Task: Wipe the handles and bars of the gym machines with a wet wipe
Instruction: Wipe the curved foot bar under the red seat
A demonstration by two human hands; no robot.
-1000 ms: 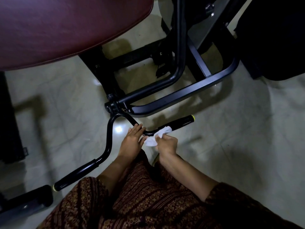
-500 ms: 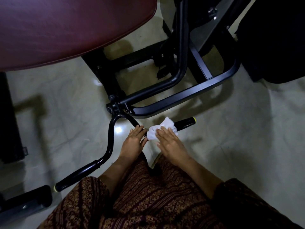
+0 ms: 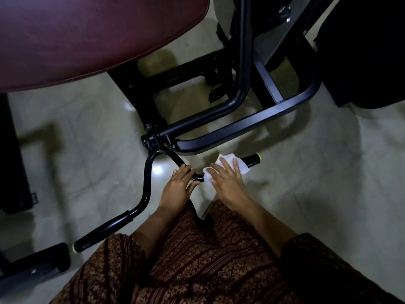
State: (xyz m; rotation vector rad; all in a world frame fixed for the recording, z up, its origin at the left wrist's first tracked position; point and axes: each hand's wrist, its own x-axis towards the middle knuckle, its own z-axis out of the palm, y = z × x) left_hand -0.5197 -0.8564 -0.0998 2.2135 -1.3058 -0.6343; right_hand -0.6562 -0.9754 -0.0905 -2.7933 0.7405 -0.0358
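Head view, looking down on a gym machine from above the person's lap. The left hand grasped the curved black handlebar just left of its low bend, fingers curled over the tube and thumb beneath it, apparently to steady it. The right hand lay flat with its fingers stretched out, pressing the white wet wipe down onto the same bar without clenching it. The wipe was draped over the tube between the bend and the right grip, covering that grip's inner end, while the yellow-tipped outer end stood clear of it. The left grip lay well apart from both hands, near the lower left corner, with nothing on it. Behind the handlebar the black frame tubes ran back under the maroon seat pad, all standing on a pale glossy floor. A patterned garment filled the bottom of the view. Judged from this arrangement, the work stood at the right half of the handlebar, with the tip of the right grip not yet reached. Whether the left grip, the upper loop of the bar or the frame tubes had been wiped could not be told, since the dim light showed no damp sheen on them. These parts, and any other machines, were presumably left to do, so the task as a whole seemed far from finished.
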